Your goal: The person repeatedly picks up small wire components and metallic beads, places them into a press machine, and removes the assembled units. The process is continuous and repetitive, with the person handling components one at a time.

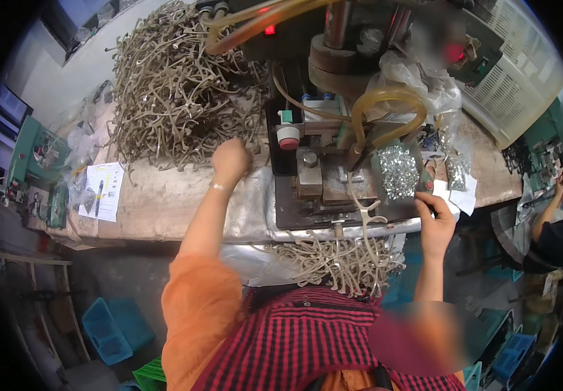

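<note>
My left hand (231,161) is curled at the near edge of a big heap of curved, hooked metal pieces (170,85). Its fingertips are hidden, so what it grips cannot be made out. To the right, my right hand (436,221) has thumb and forefinger drawn together at the near corner of a tray of small shiny metal parts (397,173); anything between them is too small to name. Between my hands stands a press. One forked metal piece (367,214) leans out of its metal fixture (346,188), touched by neither hand.
A red push button (288,138) sits on the press's left. Yellowish hoses (392,98) loop above the fixture. More hooked pieces (333,260) lie below the table's front edge. A paper sheet with a pen (103,189) is at left. Another person (555,228) works at far right.
</note>
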Available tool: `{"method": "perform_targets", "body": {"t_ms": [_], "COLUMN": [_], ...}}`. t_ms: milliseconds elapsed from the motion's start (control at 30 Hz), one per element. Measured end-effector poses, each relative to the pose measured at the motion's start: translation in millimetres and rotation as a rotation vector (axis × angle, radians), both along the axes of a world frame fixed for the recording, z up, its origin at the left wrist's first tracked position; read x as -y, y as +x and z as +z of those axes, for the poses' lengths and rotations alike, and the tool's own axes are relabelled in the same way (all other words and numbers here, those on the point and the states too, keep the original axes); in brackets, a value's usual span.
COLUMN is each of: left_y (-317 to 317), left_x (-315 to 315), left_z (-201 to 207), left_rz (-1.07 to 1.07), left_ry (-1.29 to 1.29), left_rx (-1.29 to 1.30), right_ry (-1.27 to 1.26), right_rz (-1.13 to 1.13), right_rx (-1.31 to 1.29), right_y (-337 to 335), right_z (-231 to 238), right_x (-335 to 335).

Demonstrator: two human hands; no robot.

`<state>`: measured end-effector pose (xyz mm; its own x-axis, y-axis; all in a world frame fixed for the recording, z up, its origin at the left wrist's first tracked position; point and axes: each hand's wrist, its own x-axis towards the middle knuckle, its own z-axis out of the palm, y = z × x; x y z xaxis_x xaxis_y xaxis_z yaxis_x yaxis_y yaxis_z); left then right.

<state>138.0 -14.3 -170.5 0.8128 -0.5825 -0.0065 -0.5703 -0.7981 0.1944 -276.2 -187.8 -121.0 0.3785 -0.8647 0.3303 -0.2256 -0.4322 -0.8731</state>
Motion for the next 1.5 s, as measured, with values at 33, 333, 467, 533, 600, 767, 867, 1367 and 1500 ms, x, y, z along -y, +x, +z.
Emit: {"method": "perform_targets", "body": {"t_ms": [33, 333, 467, 533, 600, 767, 867, 1367, 1500], "left_y": [-9.1, -25.9, -20.1, -37.0, -45.2, -124.6, -159.7, -232.4, -240.1], "left_x": [-12.7, -75.8, -97.8, -79.5, -74.6, -68.1, -88.5, -13.1, -8.9], "left_z": [10.8, 7.1, 1.7, 30.5, 39.6, 83.1, 101.9, 157.2, 166.0], "left_rz": [-0.016, 0.025, 0.16, 0.238, 0.248, 0.628, -0.297, 0.041, 0.153], "left_ry": [0.034, -0.217, -0.927, -1.142, -1.331, -1.506, -1.485, -0.875, -0.899], "left_rx": [0.015, -0.376, -0.919, -0.981, -1.193, -1.183, -1.512, -1.926, -1.947], "right_ry": [-0.01, 0.207, 0.357, 0.42, 0.546, 0.589, 0.411, -0.504, -0.33], "right_rz": [0.038, 0.363, 0.409, 0.472, 0.528, 0.423, 0.469, -0.082, -0.125], "right_rx": [-0.025, 0.206, 0.264, 0.336, 0.491, 0.509, 0.398, -0.349, -0.213], "right_y": [-1.9, 112.4, 116.0, 117.0, 120.4, 116.7, 103.4, 58.6, 62.5], "right_z": [11.6, 61.8, 68.9, 74.2, 75.1, 80.6, 91.4, -26.9, -7.8], "right_x": [-6.2, -26.0, -33.1, -36.0, -42.7, -60.2, -71.9, 34.0, 40.8]}}
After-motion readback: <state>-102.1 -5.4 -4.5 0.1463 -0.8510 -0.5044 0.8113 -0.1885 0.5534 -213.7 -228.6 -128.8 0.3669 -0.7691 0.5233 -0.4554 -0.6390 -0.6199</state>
